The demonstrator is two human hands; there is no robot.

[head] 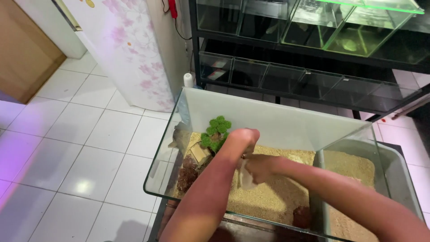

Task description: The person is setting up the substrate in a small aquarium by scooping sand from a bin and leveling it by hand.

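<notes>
Both my arms reach into a glass tank (286,117) whose bottom is covered with sand (273,197). My left hand (243,136) is curled downward just right of a small green plant ornament (216,132); what is in it is hidden. My right hand (260,166) comes in from the right, just below the left hand, and grips a small pale translucent piece (245,177) that hangs over the sand. A tan stone-like ornament (199,153) and dark reddish clumps (187,174) lie at the tank's left end.
A grey tub (396,163) holding more sand stands against the tank's right side. Behind it, a black rack (193,49) carries rows of small glass tanks. A flowered white cabinet (134,49) stands at the back left on a white tiled floor (80,152).
</notes>
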